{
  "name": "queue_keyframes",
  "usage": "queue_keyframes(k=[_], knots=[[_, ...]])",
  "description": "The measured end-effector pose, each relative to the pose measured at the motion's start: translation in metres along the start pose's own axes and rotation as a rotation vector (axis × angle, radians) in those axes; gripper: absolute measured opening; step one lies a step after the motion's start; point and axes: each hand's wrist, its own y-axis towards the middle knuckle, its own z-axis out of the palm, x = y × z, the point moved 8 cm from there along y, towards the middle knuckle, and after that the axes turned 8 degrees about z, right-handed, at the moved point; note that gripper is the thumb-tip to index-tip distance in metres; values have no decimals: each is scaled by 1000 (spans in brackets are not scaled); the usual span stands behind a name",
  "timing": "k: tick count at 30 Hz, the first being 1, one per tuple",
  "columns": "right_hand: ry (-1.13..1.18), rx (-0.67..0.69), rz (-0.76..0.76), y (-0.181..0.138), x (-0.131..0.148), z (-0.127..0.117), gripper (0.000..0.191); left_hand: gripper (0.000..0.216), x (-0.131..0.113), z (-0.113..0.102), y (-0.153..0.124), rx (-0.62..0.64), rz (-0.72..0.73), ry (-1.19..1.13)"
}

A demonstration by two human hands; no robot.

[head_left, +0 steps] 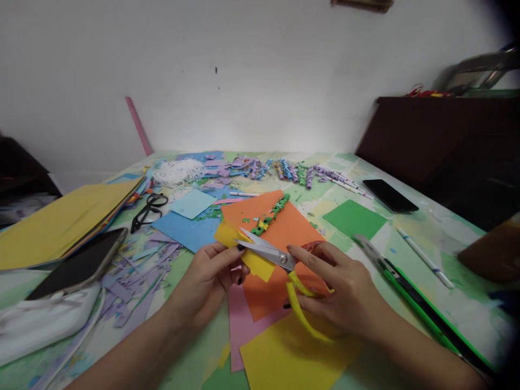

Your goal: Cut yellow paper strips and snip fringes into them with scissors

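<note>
My left hand (214, 273) pinches a small piece of yellow paper (260, 266) between thumb and fingers. In my right hand (337, 276) is a pair of scissors (280, 258) with yellow handles, its blades parted and lying across the yellow paper. Beneath both hands lies an orange sheet (284, 225), with a green paper roll (271, 214) resting on it. Small yellow and green cut-out bits sit on and around the roll. Nearer to me, a pink sheet (239, 330) and a larger yellow sheet (280, 357) overlap the orange one.
On the left are stacked yellow sheets (69, 216), a phone (81, 262), a white device (49, 325), glasses (149, 211) and purple scraps (122, 287). White string (181, 172) and decorated paper rolls (292, 170) lie behind. A green cutter (410, 292), pen (424, 257), green sheet (354, 218) and black phone (390, 195) are right.
</note>
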Motion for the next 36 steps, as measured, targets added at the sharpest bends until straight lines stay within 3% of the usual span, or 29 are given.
queue_keyframes(k=[24,36], knots=[[-28,-81,-26,0,3,-5,38,6,-1,-7,2,-6,44,79],[-11,-47,0,-1,1,-3,43,9,-2,-5,3,-2,63,147]])
